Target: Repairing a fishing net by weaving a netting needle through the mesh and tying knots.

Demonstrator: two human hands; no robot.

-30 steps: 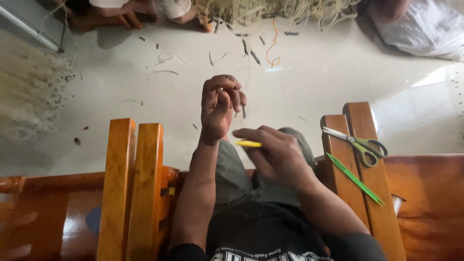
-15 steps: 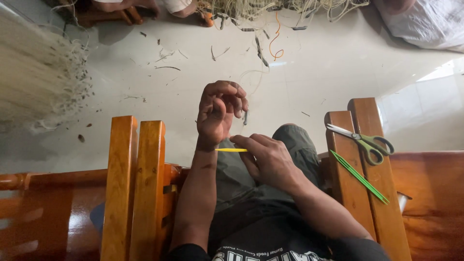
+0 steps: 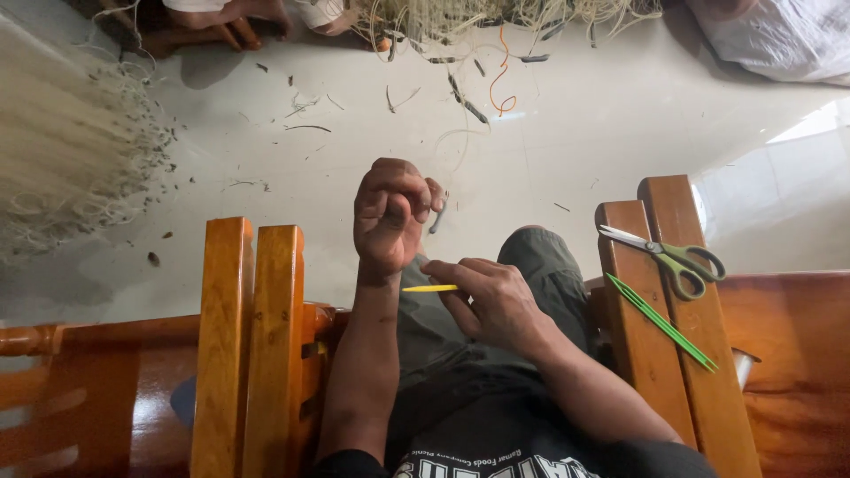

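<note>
We see the right hand [image 3: 496, 301] pinching a thin, straight yellow strip [image 3: 430, 289] between its fingers [image 3: 447, 270]; the left hand [image 3: 390, 217], fingers curled, grips a pale strand [image 3: 440, 217].

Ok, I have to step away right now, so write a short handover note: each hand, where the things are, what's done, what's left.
Left hand: raised, fingers curled shut; what it pinches is too small to tell.
Right hand: over the lap, gripping a thin yellow stick that points toward the left wrist.
Green-handled scissors and green sticks lie on the right wooden armrest, untouched.
Pale fibre bundle and offcuts lie on the floor.
Done and left: cannot be judged from this view.
</note>
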